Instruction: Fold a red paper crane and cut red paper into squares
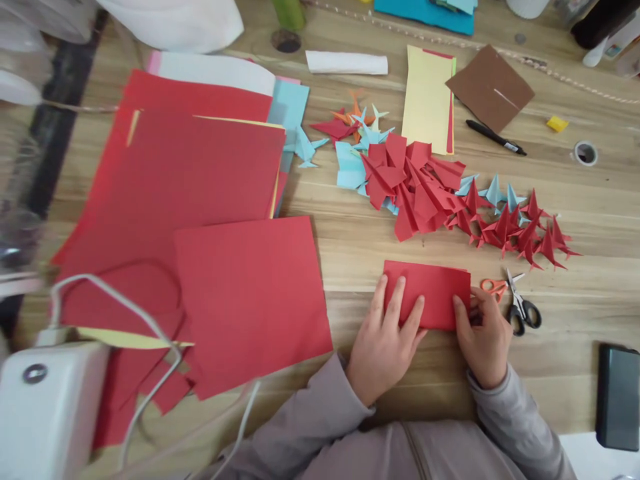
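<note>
A folded red paper rectangle point(433, 293) lies on the wooden table in front of me. My left hand point(387, 337) rests with spread fingers on its left part and lower edge. At its right edge, my right hand point(484, 333) pinches the paper between the thumb on top and curled fingers. Just right of that hand are black-handled scissors point(523, 310) and an orange-handled pair point(494, 287). Beyond the paper lie a heap of folded red pieces point(413, 187) and a row of small red folded cranes point(517, 230), with some light blue ones.
Large red sheets point(255, 300) are stacked at the left, beside a white device point(47, 407) with a cable. Yellow paper point(427, 100), brown paper point(493, 89), a black pen point(495, 137) and a tape roll point(585, 153) lie farther back. A dark case point(618, 397) is at the right.
</note>
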The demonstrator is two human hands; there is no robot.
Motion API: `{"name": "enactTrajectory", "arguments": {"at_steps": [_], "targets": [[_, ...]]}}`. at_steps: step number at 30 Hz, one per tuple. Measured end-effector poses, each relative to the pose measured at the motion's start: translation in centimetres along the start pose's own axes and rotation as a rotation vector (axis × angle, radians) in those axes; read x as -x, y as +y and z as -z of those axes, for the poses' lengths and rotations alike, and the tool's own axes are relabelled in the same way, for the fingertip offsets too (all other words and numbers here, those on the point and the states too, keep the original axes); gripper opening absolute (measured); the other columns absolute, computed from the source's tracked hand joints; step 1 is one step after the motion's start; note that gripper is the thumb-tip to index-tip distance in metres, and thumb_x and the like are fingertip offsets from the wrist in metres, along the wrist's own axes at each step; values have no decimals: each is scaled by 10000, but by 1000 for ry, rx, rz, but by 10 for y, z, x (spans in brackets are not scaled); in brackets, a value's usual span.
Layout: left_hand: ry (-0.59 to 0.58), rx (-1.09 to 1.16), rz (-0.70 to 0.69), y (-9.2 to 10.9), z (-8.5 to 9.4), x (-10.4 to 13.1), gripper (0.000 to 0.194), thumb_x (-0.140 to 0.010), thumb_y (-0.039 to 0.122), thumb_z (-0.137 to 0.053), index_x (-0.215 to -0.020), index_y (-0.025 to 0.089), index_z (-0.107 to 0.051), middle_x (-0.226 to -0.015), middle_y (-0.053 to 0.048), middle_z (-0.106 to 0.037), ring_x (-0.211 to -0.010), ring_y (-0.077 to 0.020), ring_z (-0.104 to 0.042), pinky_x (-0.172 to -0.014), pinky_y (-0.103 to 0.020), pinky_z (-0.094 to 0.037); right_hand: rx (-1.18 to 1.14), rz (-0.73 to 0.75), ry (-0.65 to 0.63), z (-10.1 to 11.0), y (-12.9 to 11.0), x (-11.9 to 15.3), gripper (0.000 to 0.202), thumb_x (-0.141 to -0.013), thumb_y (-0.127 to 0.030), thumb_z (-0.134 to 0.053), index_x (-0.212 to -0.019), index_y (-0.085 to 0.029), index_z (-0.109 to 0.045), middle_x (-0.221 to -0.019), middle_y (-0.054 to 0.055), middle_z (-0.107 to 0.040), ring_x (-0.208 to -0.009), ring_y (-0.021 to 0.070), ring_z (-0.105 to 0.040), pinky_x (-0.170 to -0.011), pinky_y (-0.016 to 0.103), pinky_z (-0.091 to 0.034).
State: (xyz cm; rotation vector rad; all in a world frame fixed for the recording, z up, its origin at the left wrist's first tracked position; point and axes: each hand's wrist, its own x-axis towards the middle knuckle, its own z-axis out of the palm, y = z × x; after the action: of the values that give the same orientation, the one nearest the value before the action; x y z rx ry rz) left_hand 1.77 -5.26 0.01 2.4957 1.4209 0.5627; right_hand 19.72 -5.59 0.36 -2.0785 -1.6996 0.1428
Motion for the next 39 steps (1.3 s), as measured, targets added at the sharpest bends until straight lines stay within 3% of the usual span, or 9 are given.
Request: {"name": "enactTrajectory", "arguments": {"at_steps": [8, 20, 39], "targets": [[27, 34, 37, 7, 1, 6, 476, -839, 298, -570, -1256, 79, -503, -1462, -287, -263, -1379, -447, -194, -970, -586, -428, 8, 36, -17, 2, 3, 1, 244, -854, -348, -584, -976, -139, -612, -650, 2, -634, -490, 96, -571, -493, 199, -467], [21, 14, 99, 3, -1, 3, 537, -834, 380, -559, -1251, 44, -516, -1368, -291, -390, -1303, -426, -326, -964, -554, -441, 47, 57, -1, 0, 2, 0, 245, -853, -337, -585, -979, -128, -613, -633, -2, -618, -477, 100, -553, -499, 208, -447], [10, 26, 113, 2, -2, 5, 559, -837, 398, -553, -1264, 43, -497, -1403, -301, -350, -1332, -431, -282, -972, -566, -422, 62, 58, -9, -2, 4, 0, 259, -860, -359, -567, -989, -139, -611, -631, 0, -624, -489, 105, -559, -503, 209, -445]]}}
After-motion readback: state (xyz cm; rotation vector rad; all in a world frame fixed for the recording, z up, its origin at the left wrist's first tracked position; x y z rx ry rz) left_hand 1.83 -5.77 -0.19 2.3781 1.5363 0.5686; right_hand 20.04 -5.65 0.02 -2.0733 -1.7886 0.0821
